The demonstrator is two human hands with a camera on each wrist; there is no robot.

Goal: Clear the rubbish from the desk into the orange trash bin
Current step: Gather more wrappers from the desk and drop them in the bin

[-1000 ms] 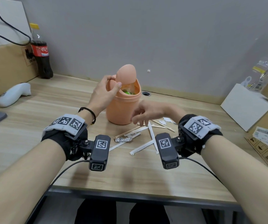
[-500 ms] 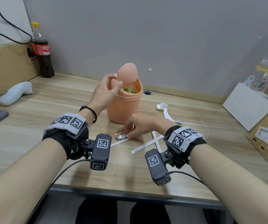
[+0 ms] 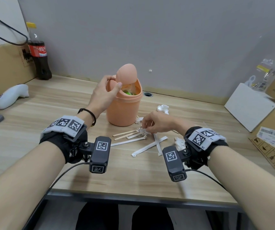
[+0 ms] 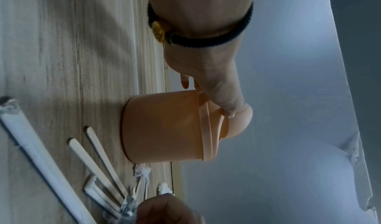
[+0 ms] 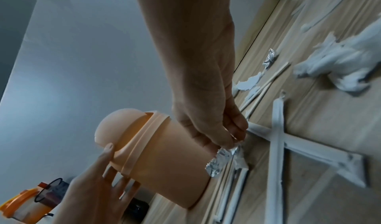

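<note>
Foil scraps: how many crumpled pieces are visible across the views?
2. One foil scrap is pinched by the right hand beside the orange bin; a second foil scrap lies loose on the desk farther off, in the right wrist view. Others may be hidden.

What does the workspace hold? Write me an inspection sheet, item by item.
Surface: wooden desk, strewn with rubbish.
Job's things: orange bin, lid tipped open; foil; sticks; wrappers; tissue.
Clutter: cola bottle, white controller, boxes.
Hands: left hand holds the lid; right hand fingers pinch the foil.
Cables: black cable over the boxes; camera leads.
Surroundings: grey wall.
</note>
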